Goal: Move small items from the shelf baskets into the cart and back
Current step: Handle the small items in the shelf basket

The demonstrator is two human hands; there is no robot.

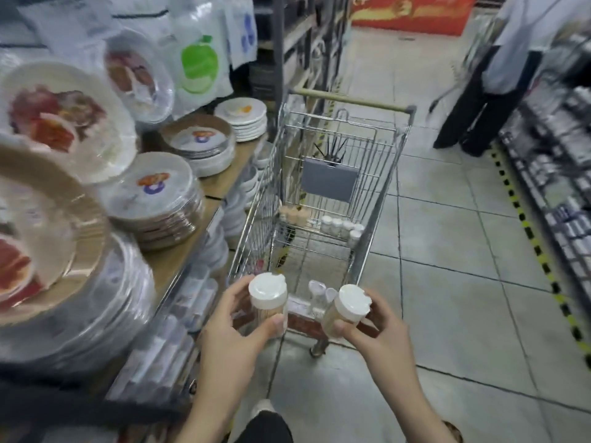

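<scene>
Our left hand [238,318] grips one white-capped jar [268,302], our right hand [372,324] grips another jar [343,310], thumbs on the near sides, caps up, probably so we can drop them in. Cart [377,193] just ahead, more jars [343,227] inside. Shelf [198,231] left of the hands, stacked plates [153,193].

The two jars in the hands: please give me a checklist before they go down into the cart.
1. Left hand grips left jar: ok.
2. Right hand grips right jar: ok.
3. Lids on both jars: ok.
4. Jars over the near end of the cart: ok.
5. Free floor in the cart between the white jars and the near end: ok.
6. Right jar upright: not ok, tilted.
</scene>
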